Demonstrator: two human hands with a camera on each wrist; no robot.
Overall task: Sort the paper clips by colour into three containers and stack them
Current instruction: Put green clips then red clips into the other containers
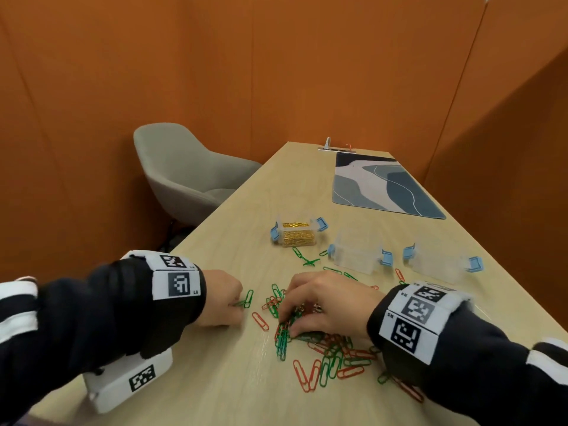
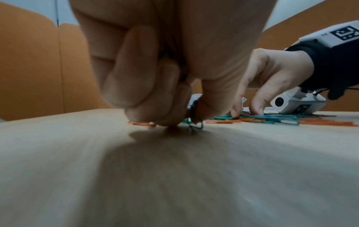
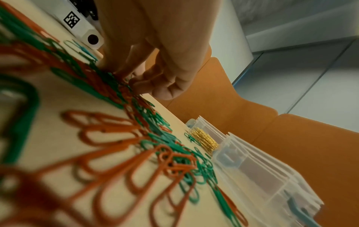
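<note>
Red and green paper clips (image 1: 332,352) lie in a loose pile on the wooden table (image 1: 215,379). My left hand (image 1: 241,302) rests on the table left of the pile, with curled fingers pinching green clips (image 1: 248,299); the left wrist view shows this pinch (image 2: 192,118) on a green clip (image 2: 195,125). My right hand (image 1: 290,321) is arched over the pile, its fingertips (image 3: 124,75) curled down onto a bunch of green clips (image 1: 282,342). Behind stand a clear container of gold clips (image 1: 295,235) and two empty clear containers (image 1: 358,255) (image 1: 442,264), all with blue latches.
A blue patterned mat (image 1: 381,186) lies at the far right of the table. A grey chair (image 1: 184,170) stands off the left edge. Orange partition walls (image 1: 276,72) enclose the space. A few green clips (image 1: 302,256) lie between the containers and the pile.
</note>
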